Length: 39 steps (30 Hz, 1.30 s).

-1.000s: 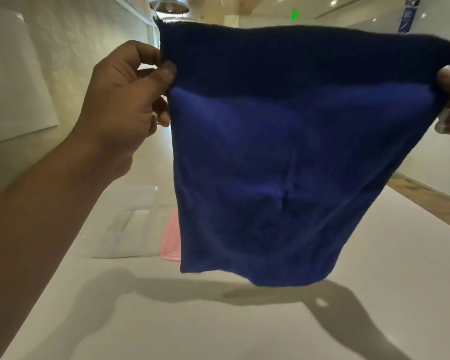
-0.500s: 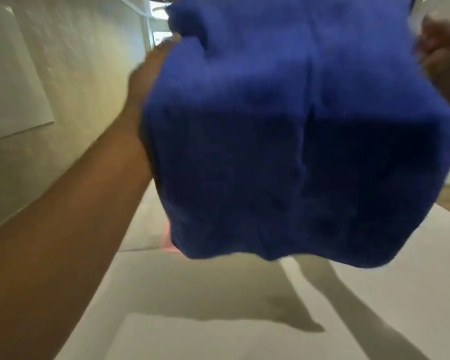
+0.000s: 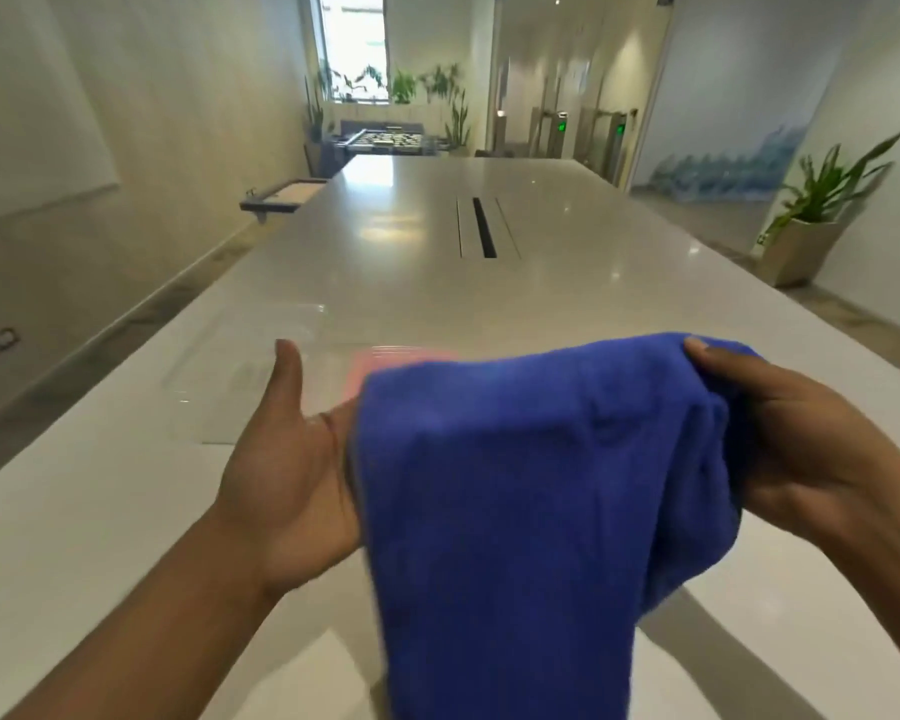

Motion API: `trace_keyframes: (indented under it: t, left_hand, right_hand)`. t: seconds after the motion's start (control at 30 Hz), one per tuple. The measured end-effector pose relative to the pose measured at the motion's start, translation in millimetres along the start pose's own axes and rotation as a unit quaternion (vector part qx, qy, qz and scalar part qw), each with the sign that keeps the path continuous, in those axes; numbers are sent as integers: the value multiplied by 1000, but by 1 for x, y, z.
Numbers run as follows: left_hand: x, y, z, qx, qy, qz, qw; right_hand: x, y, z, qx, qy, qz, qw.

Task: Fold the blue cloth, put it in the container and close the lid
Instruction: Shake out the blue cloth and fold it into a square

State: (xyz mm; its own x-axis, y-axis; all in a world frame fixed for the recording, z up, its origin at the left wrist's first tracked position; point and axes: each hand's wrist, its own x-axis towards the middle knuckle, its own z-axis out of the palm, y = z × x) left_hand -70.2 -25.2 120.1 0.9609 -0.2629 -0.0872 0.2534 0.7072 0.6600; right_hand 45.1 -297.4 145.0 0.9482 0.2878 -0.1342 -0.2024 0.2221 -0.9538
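The blue cloth (image 3: pixel 531 511) hangs doubled over in front of me, above the white table (image 3: pixel 437 283). My right hand (image 3: pixel 791 449) grips its upper right fold, thumb on top. My left hand (image 3: pixel 287 475) is flat, palm up, thumb raised, with its fingers hidden under the cloth's left side. Beyond my left hand a clear plastic container (image 3: pixel 250 376) lies on the table, and a pink lid (image 3: pixel 370 366) peeks out just behind the cloth's top edge.
The long white table has a dark cable slot (image 3: pixel 484 228) in its middle. A potted plant (image 3: pixel 811 220) stands on the floor at the right. A wall runs along the left side, with a table-football set (image 3: pixel 380 140) at the far end.
The cloth has come down from face height to chest height and is now doubled over. My left hand has let go of its corner pinch and lies open under the cloth.
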Motion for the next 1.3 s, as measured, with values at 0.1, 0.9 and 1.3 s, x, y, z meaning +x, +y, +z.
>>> trace_keyframes:
  t: [0.1, 0.9, 1.3]
  left_hand:
    - [13, -18, 7, 160, 124, 89, 975]
    - [6, -20, -40, 352, 203, 77, 910]
    - [-2, -11, -34, 617, 269, 215, 708]
  right_hand:
    - [2, -3, -7, -8, 12, 68, 998]
    - [-12, 37, -57, -145, 11, 101, 984]
    - [-14, 27, -77, -320, 22, -157, 934]
